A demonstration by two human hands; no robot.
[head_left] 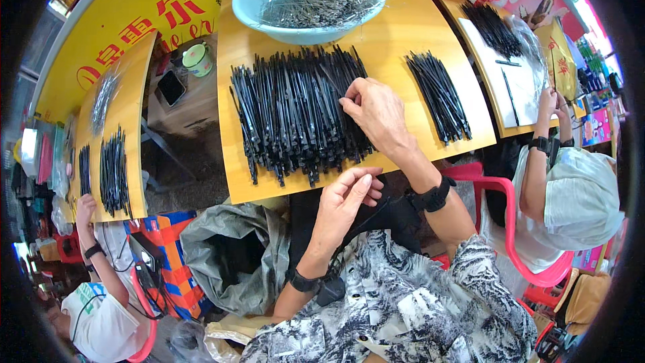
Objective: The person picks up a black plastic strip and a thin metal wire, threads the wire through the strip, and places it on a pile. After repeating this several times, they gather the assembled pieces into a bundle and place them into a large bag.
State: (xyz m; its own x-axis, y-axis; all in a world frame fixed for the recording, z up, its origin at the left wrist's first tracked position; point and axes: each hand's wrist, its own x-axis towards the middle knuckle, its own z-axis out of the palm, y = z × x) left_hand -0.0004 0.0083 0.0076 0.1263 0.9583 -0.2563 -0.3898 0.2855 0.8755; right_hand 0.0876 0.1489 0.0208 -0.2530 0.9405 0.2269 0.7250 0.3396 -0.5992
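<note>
A broad pile of thin black sticks (295,114) lies side by side on the yellow table (403,33) before me. At the pile's right side is my right hand (379,111), its thumb and forefinger pinched together over the sticks. What sits between those fingertips is too small to make out. My left hand (346,202) hovers by the table's front edge, just below the pile, fingers loosely curled and apart from the thumb, with nothing visible in it. A smaller bundle of black sticks (440,97) lies farther right on the same table.
A light blue basin (309,32) full of thin, shiny wire-like pieces stands at the back. Co-workers sit at a left table (131,107) and a right table (497,94), both with black sticks. A grey sack (208,255) stands open below the left front edge.
</note>
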